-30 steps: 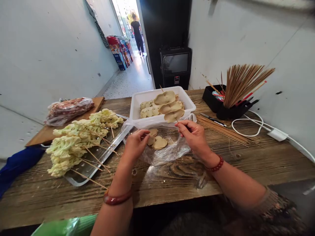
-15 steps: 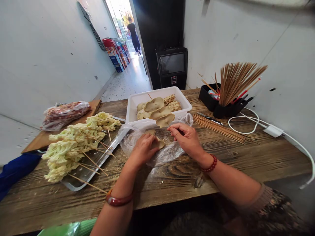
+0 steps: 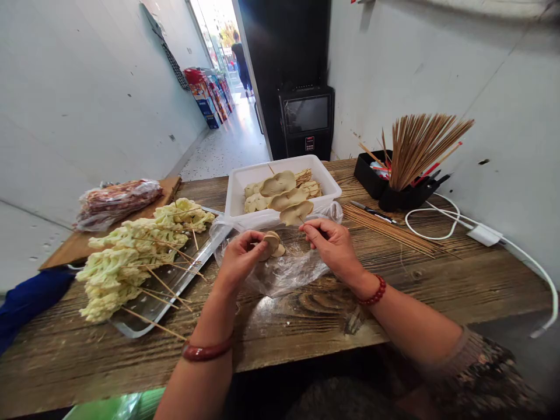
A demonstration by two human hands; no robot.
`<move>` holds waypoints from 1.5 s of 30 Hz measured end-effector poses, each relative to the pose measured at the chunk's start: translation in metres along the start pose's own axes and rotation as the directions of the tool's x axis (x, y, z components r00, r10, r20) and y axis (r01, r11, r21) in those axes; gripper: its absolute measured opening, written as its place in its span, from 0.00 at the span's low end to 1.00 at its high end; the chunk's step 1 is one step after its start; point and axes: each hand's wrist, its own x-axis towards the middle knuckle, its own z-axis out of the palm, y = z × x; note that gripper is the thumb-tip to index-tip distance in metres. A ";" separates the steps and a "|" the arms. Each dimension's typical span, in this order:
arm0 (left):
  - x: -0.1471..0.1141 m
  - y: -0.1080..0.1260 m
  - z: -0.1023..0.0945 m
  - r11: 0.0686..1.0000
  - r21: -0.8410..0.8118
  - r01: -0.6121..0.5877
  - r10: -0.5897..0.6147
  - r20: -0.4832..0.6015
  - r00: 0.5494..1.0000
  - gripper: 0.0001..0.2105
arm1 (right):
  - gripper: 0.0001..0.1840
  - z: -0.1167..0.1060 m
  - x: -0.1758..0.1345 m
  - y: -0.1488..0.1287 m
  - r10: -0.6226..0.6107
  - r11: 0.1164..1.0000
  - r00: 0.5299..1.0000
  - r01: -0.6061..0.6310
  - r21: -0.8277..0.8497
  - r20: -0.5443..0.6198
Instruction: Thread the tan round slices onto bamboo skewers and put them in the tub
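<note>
My right hand (image 3: 330, 246) pinches the lower end of a skewer threaded with several flat, wavy, beige-brown pieces that look like mushroom caps (image 3: 296, 213). The skewer's tip points away, over the white plastic tub (image 3: 329, 195). My left hand (image 3: 240, 259) pinches a loose round mushroom piece (image 3: 272, 244) between thumb and fingers, apart from the skewer. Another pale piece (image 3: 279, 251) shows just behind it; whether it is held too I cannot tell. Under both hands lies a crumpled clear plastic bag (image 3: 289, 277). Inside the tub are more skewered pieces (image 3: 256, 203).
Left, skewered cauliflower (image 3: 131, 245) fills a metal tray (image 3: 164, 315), its sticks jutting over the rim. A wrapped bag of meat (image 3: 118, 204) lies on a board (image 3: 61, 248). Right are loose skewers (image 3: 389, 230), a black holder (image 3: 394, 198) of sticks, and a white cable (image 3: 485, 233). A person (image 3: 241, 61) is in the doorway.
My left hand has risen from the bag and moved slightly left, now with a mushroom piece in its fingers. My right hand and its skewer have barely moved.
</note>
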 end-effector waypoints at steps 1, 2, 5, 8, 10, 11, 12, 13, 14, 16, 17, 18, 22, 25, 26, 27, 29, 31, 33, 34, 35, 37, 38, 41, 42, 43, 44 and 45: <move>0.000 0.001 -0.001 0.998 -0.060 0.005 -0.006 -0.024 1.000 0.09 | 0.12 0.000 0.000 0.000 0.007 1.000 1.000 -0.007 0.001 -0.004; 0.000 0.002 -0.002 0.996 -0.089 -0.001 -0.002 -0.033 0.999 0.10 | 0.12 0.000 0.000 0.000 0.012 1.000 1.000 -0.012 0.001 -0.006; -0.001 0.003 -0.002 0.987 -0.155 0.041 -0.035 0.045 0.998 0.11 | 0.11 0.001 0.000 0.000 0.013 1.000 1.000 -0.013 0.012 -0.004; -0.001 0.003 -0.001 0.999 -0.053 -0.003 0.008 0.096 0.995 0.10 | 0.11 0.001 0.000 0.000 0.003 1.000 1.000 -0.003 0.020 0.000; -0.001 0.002 0.001 0.992 0.079 -0.101 0.095 0.069 0.993 0.10 | 0.11 0.001 -0.001 0.000 -0.002 1.000 1.000 0.002 0.006 0.009; -0.002 0.001 0.001 0.985 0.116 -0.124 0.118 0.061 0.991 0.09 | 0.11 0.001 -0.001 0.000 -0.006 1.000 1.000 0.006 -0.003 0.014; -0.002 0.001 0.001 0.985 0.124 -0.122 0.115 0.061 0.991 0.10 | 0.11 0.001 -0.001 0.000 -0.010 1.000 1.000 0.010 -0.010 0.018; -0.002 0.001 0.001 0.989 0.104 -0.101 0.095 0.062 0.994 0.10 | 0.12 0.000 -0.001 0.000 -0.012 1.000 1.000 0.013 -0.015 0.020; -0.003 0.001 0.001 0.995 0.066 -0.070 0.066 0.061 0.996 0.10 | 0.12 0.000 -0.001 0.000 -0.014 1.000 1.000 0.014 -0.016 0.020; -0.003 0.002 0.000 1.000 -0.025 -0.007 0.009 0.054 0.998 0.11 | 0.12 0.001 -0.001 0.002 -0.011 1.000 1.000 0.012 -0.014 0.019; -0.004 0.003 0.000 0.997 -0.072 0.021 -0.017 0.056 0.998 0.12 | 0.11 0.001 -0.001 0.003 -0.008 1.000 1.000 0.009 -0.013 0.018; -0.004 0.003 0.000 0.992 -0.119 0.047 -0.040 0.063 0.997 0.12 | 0.11 0.001 -0.001 0.003 -0.006 1.000 1.000 0.006 -0.011 0.017; -0.004 0.005 0.000 0.971 -0.224 0.078 -0.060 0.086 0.994 0.14 | 0.11 0.001 -0.001 0.003 -0.010 1.000 1.000 0.010 0.003 0.016; -0.003 0.005 0.000 0.964 -0.247 0.094 -0.077 0.079 0.994 0.15 | 0.11 0.002 -0.002 0.001 -0.009 1.000 1.000 0.009 0.007 0.018; -0.003 0.005 0.000 0.960 -0.259 0.106 -0.089 0.075 0.993 0.16 | 0.11 0.002 -0.002 0.001 -0.007 1.000 1.000 0.007 0.008 0.018; -0.003 0.005 0.000 0.955 -0.273 0.117 -0.101 0.071 0.992 0.17 | 0.11 0.002 -0.002 0.001 -0.002 1.000 1.000 0.002 0.012 0.018; -0.003 0.005 -0.001 0.944 -0.304 0.128 -0.116 0.057 0.992 0.18 | 0.11 0.001 -0.002 0.002 0.006 1.000 1.000 -0.006 0.021 0.019; -0.002 0.006 -0.003 0.938 -0.326 0.118 -0.118 0.020 0.993 0.19 | 0.10 0.001 -0.002 0.003 0.010 1.000 1.000 -0.011 0.025 0.026; -0.001 0.007 -0.005 0.952 -0.296 0.078 -0.092 -0.032 0.995 0.20 | 0.10 0.001 -0.002 0.005 0.009 1.000 0.999 -0.010 0.024 0.032; -0.002 0.007 -0.005 0.965 -0.256 0.054 -0.068 -0.046 0.997 0.19 | 0.10 0.001 -0.002 0.006 0.008 1.000 0.999 -0.009 0.023 0.036; -0.002 0.007 -0.005 0.979 -0.199 0.033 -0.041 -0.038 0.998 0.17 | 0.10 0.001 -0.002 0.006 0.006 1.000 0.999 -0.007 0.022 0.039; -0.005 0.008 -0.003 0.999 -0.044 0.002 0.000 0.053 0.999 0.13 | 0.10 0.001 -0.002 0.007 0.001 1.000 0.999 -0.001 0.017 0.042; -0.006 0.007 -0.001 0.999 0.043 -0.011 0.005 0.128 0.992 0.11 | 0.10 0.001 -0.003 0.007 -0.002 1.000 0.999 0.001 0.013 0.044; -0.008 0.003 0.005 0.950 0.292 -0.111 -0.005 0.368 0.930 0.09 | 0.11 0.001 -0.003 0.005 0.002 1.000 0.999 -0.001 -0.008 0.048; -0.007 0.001 0.006 0.913 0.367 -0.176 0.009 0.414 0.910 0.09 | 0.11 0.002 -0.003 0.005 0.003 1.000 0.999 -0.003 -0.015 0.049; -0.006 -0.002 0.007 0.862 0.441 -0.252 0.043 0.431 0.901 0.09 | 0.11 0.002 -0.002 0.004 0.004 1.000 0.999 -0.003 -0.021 0.048; -0.004 -0.005 0.008 0.793 0.516 -0.325 0.097 0.419 0.903 0.09 | 0.11 0.002 -0.002 0.004 0.004 1.000 0.999 -0.003 -0.027 0.049; -0.002 -0.009 0.008 0.712 0.593 -0.377 0.160 0.386 0.908 0.09 | 0.11 0.002 -0.002 0.003 0.003 0.999 0.999 -0.001 -0.032 0.052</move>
